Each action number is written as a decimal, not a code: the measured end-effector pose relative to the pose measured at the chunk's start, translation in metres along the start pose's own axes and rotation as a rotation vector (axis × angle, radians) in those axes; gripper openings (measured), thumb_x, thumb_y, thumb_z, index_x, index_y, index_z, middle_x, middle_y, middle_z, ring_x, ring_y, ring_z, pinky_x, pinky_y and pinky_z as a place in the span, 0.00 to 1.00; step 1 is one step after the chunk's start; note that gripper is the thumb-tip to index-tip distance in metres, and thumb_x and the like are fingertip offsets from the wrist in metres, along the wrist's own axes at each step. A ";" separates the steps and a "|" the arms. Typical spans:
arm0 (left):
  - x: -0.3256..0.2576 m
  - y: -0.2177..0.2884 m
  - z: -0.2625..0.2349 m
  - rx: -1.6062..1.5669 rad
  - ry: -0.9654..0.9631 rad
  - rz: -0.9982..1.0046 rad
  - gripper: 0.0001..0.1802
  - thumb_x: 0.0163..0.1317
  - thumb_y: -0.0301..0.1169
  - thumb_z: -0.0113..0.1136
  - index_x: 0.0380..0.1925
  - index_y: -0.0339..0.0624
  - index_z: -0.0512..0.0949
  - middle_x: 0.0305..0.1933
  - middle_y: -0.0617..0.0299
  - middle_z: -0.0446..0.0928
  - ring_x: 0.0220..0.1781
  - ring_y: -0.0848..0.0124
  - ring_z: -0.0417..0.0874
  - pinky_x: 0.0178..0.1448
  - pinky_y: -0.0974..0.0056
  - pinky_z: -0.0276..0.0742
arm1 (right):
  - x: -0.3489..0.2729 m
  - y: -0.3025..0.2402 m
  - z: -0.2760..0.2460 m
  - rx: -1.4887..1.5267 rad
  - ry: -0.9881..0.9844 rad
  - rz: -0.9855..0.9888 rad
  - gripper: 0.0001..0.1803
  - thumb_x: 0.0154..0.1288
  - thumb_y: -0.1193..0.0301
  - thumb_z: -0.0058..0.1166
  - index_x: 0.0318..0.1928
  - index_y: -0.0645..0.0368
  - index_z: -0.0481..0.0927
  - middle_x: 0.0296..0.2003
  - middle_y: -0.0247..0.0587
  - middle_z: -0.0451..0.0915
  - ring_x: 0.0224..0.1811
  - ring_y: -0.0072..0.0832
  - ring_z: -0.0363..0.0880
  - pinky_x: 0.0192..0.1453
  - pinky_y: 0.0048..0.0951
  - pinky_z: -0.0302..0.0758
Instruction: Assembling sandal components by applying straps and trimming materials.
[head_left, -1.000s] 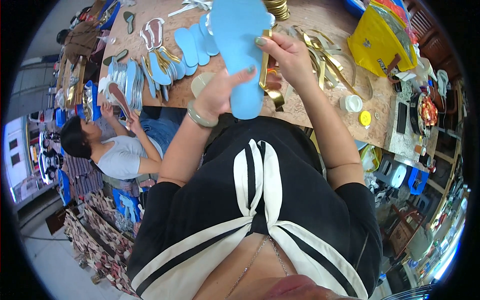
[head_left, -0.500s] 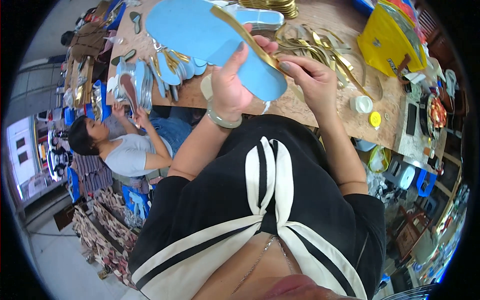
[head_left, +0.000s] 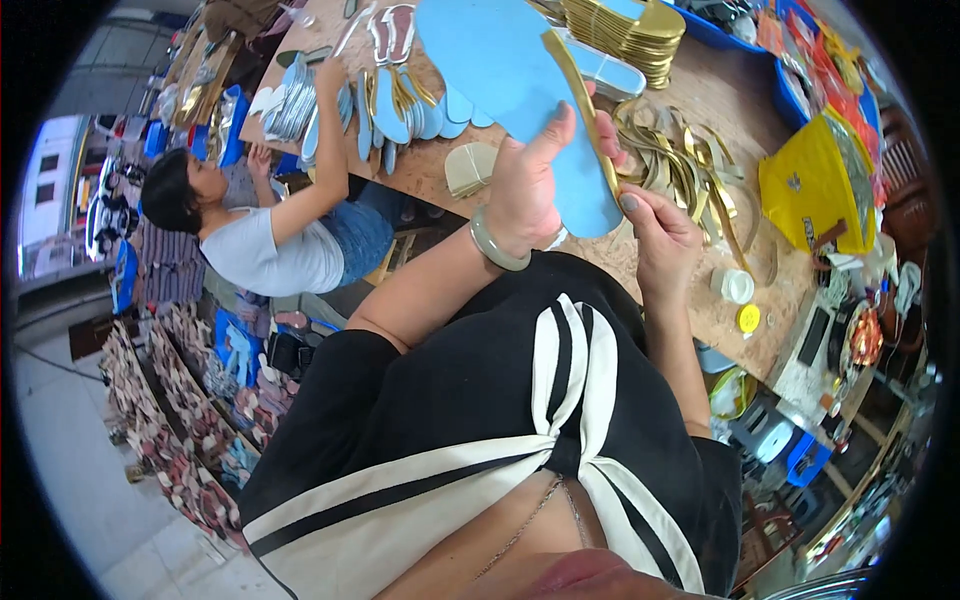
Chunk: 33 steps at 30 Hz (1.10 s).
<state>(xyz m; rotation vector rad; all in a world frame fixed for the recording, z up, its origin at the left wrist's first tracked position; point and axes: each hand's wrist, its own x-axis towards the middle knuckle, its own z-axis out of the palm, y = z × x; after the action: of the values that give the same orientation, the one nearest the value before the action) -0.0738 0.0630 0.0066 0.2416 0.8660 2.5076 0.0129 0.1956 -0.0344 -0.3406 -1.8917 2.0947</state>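
My left hand [head_left: 532, 185] is closed around a large light-blue insole [head_left: 500, 75], thumb on its flat face and fingers behind its right edge. A gold strip [head_left: 575, 85] runs along that right edge. At the narrower end near me, my right hand [head_left: 662, 235] pinches the strip between thumb and fingers, against the insole's edge. Beyond the hands lies a loose heap of gold strips [head_left: 690, 175] on the wooden table [head_left: 420, 165]. A stack of gold-edged insoles [head_left: 635, 45] stands at the far side.
A person [head_left: 270, 240] sits on the left, one arm over several blue insoles [head_left: 385, 105]. To the right are a yellow bag [head_left: 815, 190], a white jar [head_left: 737, 287], a yellow lid [head_left: 748, 318] and a blue bin [head_left: 790, 85]. A beige stack [head_left: 468, 168] lies near the table edge.
The whole view has shifted, with the insole now more upright in my left hand. My right hand still pinches the strip. The person at left has stretched an arm across the table.
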 end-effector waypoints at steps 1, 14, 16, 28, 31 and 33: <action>-0.001 0.001 -0.001 0.022 -0.002 -0.002 0.23 0.68 0.37 0.49 0.58 0.37 0.63 0.41 0.57 0.73 0.42 0.67 0.76 0.51 0.55 0.74 | -0.001 0.003 0.001 0.045 -0.001 0.073 0.07 0.59 0.76 0.58 0.38 0.64 0.84 0.30 0.33 0.81 0.32 0.17 0.74 0.37 0.18 0.70; -0.007 -0.028 -0.035 0.175 0.222 -0.079 0.17 0.59 0.23 0.56 0.49 0.30 0.70 0.37 0.52 0.78 0.40 0.64 0.82 0.46 0.62 0.79 | 0.018 0.026 0.003 -0.052 -0.164 0.150 0.10 0.60 0.71 0.58 0.38 0.66 0.82 0.28 0.28 0.78 0.31 0.14 0.72 0.36 0.18 0.69; -0.001 -0.021 -0.035 0.210 0.161 -0.115 0.17 0.60 0.24 0.54 0.50 0.30 0.69 0.40 0.49 0.78 0.42 0.62 0.81 0.48 0.60 0.79 | 0.019 0.022 -0.002 -0.088 -0.237 0.185 0.12 0.57 0.70 0.61 0.40 0.65 0.82 0.29 0.30 0.80 0.31 0.14 0.74 0.37 0.18 0.71; 0.027 0.049 -0.004 1.965 -0.821 0.397 0.19 0.57 0.39 0.59 0.43 0.37 0.77 0.37 0.51 0.79 0.40 0.59 0.81 0.46 0.59 0.75 | 0.055 -0.057 0.002 -0.763 -0.278 -0.524 0.07 0.52 0.68 0.60 0.32 0.57 0.84 0.21 0.41 0.79 0.22 0.31 0.78 0.27 0.30 0.73; 0.066 0.054 -0.003 2.027 -0.941 -0.190 0.16 0.58 0.35 0.58 0.42 0.34 0.76 0.32 0.50 0.79 0.38 0.57 0.82 0.45 0.59 0.75 | 0.072 -0.066 0.002 -0.793 -0.360 -0.555 0.08 0.55 0.68 0.59 0.35 0.56 0.84 0.18 0.38 0.77 0.19 0.27 0.76 0.25 0.27 0.71; 0.068 0.058 0.008 2.007 -0.902 -0.303 0.16 0.59 0.33 0.57 0.43 0.33 0.74 0.32 0.50 0.79 0.37 0.59 0.82 0.44 0.59 0.76 | 0.083 -0.074 -0.013 -0.447 -0.342 -0.139 0.11 0.58 0.67 0.58 0.41 0.56 0.83 0.17 0.33 0.75 0.18 0.17 0.73 0.24 0.21 0.69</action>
<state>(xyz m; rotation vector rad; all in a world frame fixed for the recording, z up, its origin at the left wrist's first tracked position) -0.1520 0.0605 0.0492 1.4213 2.1813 0.2428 -0.0548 0.2456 0.0400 0.0655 -2.5021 1.7079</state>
